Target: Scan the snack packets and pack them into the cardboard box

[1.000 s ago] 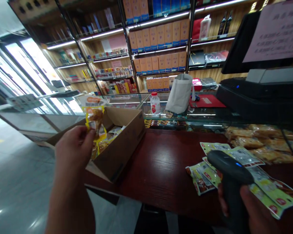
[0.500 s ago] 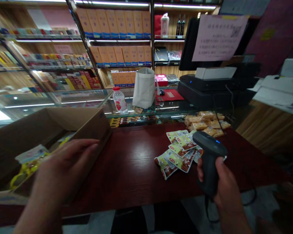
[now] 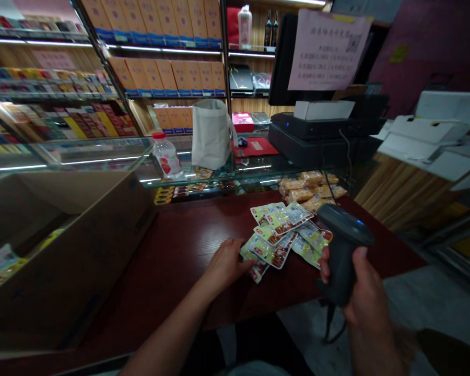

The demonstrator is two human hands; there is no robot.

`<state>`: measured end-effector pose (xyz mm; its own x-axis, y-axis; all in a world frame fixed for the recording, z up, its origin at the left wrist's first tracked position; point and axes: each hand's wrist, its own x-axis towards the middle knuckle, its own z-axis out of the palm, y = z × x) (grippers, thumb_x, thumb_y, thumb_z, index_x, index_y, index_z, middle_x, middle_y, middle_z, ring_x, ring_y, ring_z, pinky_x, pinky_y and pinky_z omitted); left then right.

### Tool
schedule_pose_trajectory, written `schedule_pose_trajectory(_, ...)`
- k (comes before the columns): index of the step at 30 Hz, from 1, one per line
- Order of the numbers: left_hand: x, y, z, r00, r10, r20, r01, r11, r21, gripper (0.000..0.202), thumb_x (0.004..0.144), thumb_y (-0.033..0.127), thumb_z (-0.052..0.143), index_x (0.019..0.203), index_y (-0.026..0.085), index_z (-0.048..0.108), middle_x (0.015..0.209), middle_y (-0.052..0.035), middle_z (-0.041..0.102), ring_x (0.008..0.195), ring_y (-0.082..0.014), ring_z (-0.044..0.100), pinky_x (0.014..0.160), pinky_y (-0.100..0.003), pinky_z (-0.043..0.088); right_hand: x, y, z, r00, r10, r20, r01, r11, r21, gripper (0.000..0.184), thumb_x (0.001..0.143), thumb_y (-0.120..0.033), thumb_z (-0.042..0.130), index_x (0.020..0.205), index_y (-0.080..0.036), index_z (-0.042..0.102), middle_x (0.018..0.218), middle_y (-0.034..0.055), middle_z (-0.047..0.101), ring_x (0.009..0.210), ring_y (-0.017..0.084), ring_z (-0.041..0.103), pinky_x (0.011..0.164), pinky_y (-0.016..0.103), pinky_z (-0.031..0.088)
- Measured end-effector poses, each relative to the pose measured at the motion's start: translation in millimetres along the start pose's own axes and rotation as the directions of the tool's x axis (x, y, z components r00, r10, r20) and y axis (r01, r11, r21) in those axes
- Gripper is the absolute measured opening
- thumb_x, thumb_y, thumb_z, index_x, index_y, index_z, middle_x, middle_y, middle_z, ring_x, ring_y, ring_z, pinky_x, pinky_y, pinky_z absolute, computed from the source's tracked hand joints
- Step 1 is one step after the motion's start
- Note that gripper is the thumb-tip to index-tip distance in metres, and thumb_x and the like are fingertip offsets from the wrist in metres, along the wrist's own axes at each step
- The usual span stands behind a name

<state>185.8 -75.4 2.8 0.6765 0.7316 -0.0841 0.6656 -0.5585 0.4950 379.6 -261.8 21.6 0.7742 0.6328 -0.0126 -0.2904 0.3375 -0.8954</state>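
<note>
A pile of green-and-brown snack packets (image 3: 276,250) lies on the dark red wooden counter. My left hand (image 3: 227,263) is at the pile's left edge, thumb and fingers apart, the thumb over the nearest packet. Whether the fingertips press on it cannot be made out. Wrapped around the handle of a dark grey barcode scanner (image 3: 340,250) is my right hand (image 3: 362,292). The scanner is held upright just right of the packets, with a blue light on top and a cable hanging below.
An open cardboard box (image 3: 97,250) with yellow packages stands at left. Wrapped yellowish snacks (image 3: 311,189) lie behind the pile. On the glass case are a bottle with a red cap (image 3: 167,156), a white bag (image 3: 210,136) and a black monitor with a paper sign (image 3: 327,49).
My left hand has moved right, from beside the cardboard box to the snack packets. The view has turned right. My right hand still holds the scanner.
</note>
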Motion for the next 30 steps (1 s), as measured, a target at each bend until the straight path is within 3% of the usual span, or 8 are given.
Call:
schedule_pose_trajectory(5, -9, -12, -14.1, 0.989, -0.147, -0.007, 0.147, 0.989, -0.009, 0.048, 0.076, 0.041, 0.075, 0.116, 0.015, 0.071, 0.110, -0.0139, 0.066, 0.099, -0.0297, 0.066, 0.086, -0.035, 0.049, -1, -2, 1, 1.000, 0.023, -0.019, -0.024, 1.000, -0.007, 0.052, 0.085, -0.068, 0.069, 0.097, -0.017, 0.072, 0.077, 0.0047, 0.072, 0.054, 0.013, 0.061, 0.047, 0.023, 0.051)
schedule_pose_trajectory(10, -27, -51, -24.6, 0.957, -0.252, -0.141, 0.215, 0.948, -0.235, 0.048, 0.066, 0.034, 0.077, 0.108, 0.012, 0.069, 0.106, -0.0129, 0.067, 0.093, -0.0273, 0.066, 0.084, -0.036, 0.052, -3, -1, 12, 0.998, 0.035, -0.051, -0.036, 0.999, -0.016, 0.055, 0.080, -0.069, 0.072, 0.099, -0.017, 0.073, 0.075, 0.0048, 0.073, 0.052, 0.013, 0.060, 0.044, 0.022, 0.050)
schedule_pose_trajectory(12, -36, -63, -24.2, 0.943, -0.311, -0.119, 0.235, 0.875, -0.424, 0.046, 0.063, 0.032, 0.077, 0.103, 0.014, 0.065, 0.098, -0.0094, 0.069, 0.083, -0.0247, 0.067, 0.074, -0.035, 0.054, -2, 1, 14, 0.998, 0.060, -0.026, -0.060, 0.998, -0.008, 0.057, 0.077, -0.070, 0.074, 0.100, -0.018, 0.072, 0.074, 0.0050, 0.073, 0.050, 0.014, 0.060, 0.042, 0.024, 0.050)
schedule_pose_trajectory(15, -48, -71, -20.2, 0.931, -0.364, -0.004, 0.233, 0.605, -0.761, 0.051, 0.062, 0.035, 0.080, 0.104, 0.016, 0.059, 0.095, -0.0068, 0.071, 0.076, -0.0214, 0.068, 0.065, -0.032, 0.056, -3, 5, 19, 0.996, 0.086, -0.003, -0.086, 0.996, 0.008, 0.058, 0.075, -0.070, 0.076, 0.101, -0.019, 0.072, 0.073, 0.0046, 0.073, 0.048, 0.015, 0.059, 0.041, 0.024, 0.050)
schedule_pose_trajectory(17, -54, -73, -17.9, 0.922, -0.387, 0.025, 0.201, 0.423, -0.884, 0.055, 0.059, 0.034, 0.086, 0.103, 0.016, 0.058, 0.100, -0.0080, 0.072, 0.082, -0.0212, 0.070, 0.068, -0.031, 0.059, -6, 7, 25, 0.996, 0.092, -0.006, -0.092, 0.996, 0.008, 0.056, 0.075, -0.069, 0.076, 0.100, -0.019, 0.072, 0.073, 0.0045, 0.073, 0.048, 0.014, 0.059, 0.041, 0.024, 0.049)
schedule_pose_trajectory(19, -58, -73, -16.5, 0.901, -0.433, 0.026, 0.183, 0.324, -0.928, 0.058, 0.054, 0.031, 0.091, 0.099, 0.015, 0.059, 0.097, -0.0083, 0.073, 0.083, -0.0207, 0.071, 0.070, -0.031, 0.060, -9, 7, 30, 0.995, 0.104, -0.004, -0.104, 0.995, 0.007, 0.055, 0.076, -0.068, 0.076, 0.099, -0.019, 0.072, 0.073, 0.0044, 0.073, 0.049, 0.014, 0.059, 0.041, 0.023, 0.049)
schedule_pose_trajectory(25, -63, -71, -14.1, 0.851, -0.525, -0.028, 0.130, 0.261, -0.957, 0.055, 0.049, 0.027, 0.096, 0.088, 0.013, 0.060, 0.080, -0.0044, 0.072, 0.069, -0.0153, 0.069, 0.065, -0.027, 0.061, -16, 12, 37, 0.983, 0.175, 0.048, -0.174, 0.985, -0.018, 0.056, 0.076, -0.070, 0.075, 0.092, -0.017, 0.074, 0.072, 0.0061, 0.073, 0.050, 0.015, 0.059, 0.042, 0.024, 0.049)
schedule_pose_trajectory(30, -67, -57, -17.3, 0.872, -0.490, -0.001, 0.125, 0.226, -0.966, 0.057, 0.049, 0.030, 0.096, 0.091, 0.012, 0.061, 0.082, -0.0039, 0.072, 0.071, -0.0155, 0.070, 0.065, -0.026, 0.061, -25, 21, 46, 0.962, 0.218, 0.165, -0.215, 0.976, -0.035, 0.052, 0.083, -0.067, 0.071, 0.104, -0.019, 0.073, 0.078, 0.0043, 0.072, 0.054, 0.014, 0.059, 0.047, 0.024, 0.049)
